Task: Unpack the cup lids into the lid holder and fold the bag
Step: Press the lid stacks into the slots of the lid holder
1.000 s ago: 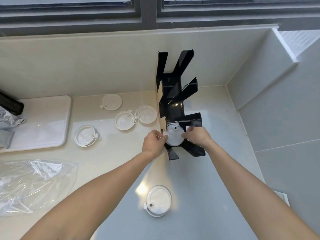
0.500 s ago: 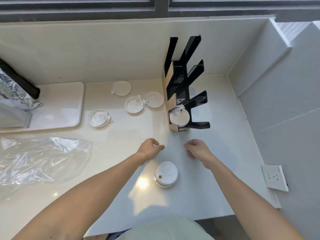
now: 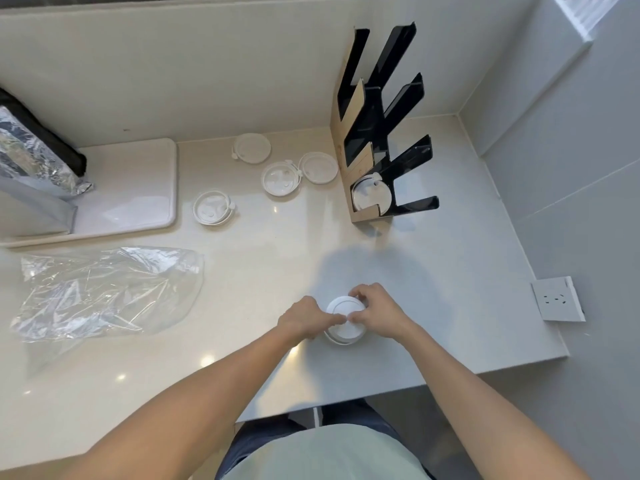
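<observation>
A white cup lid (image 3: 344, 318) lies on the counter near its front edge. My left hand (image 3: 306, 320) grips its left side and my right hand (image 3: 375, 311) grips its right side, fingertips meeting over the top. The black lid holder (image 3: 384, 133) with a cardboard side stands at the back right; one white lid (image 3: 370, 195) sits in its lowest slot. Several loose white lids lie left of the holder: one (image 3: 318, 168), another (image 3: 280, 178), a third (image 3: 251, 148) and one (image 3: 212, 212) further left. The empty clear plastic bag (image 3: 107, 292) lies crumpled on the left.
A white tray (image 3: 138, 188) sits at the back left with a foil-lined bag (image 3: 31, 161) on it. Walls close the back and right sides. A wall socket (image 3: 556, 299) is at the right. The counter's front edge runs just under my forearms.
Both hands left the holder, where a lid now rests in the lowest slot, came back toward me and closed on the lid near the counter's front edge.
</observation>
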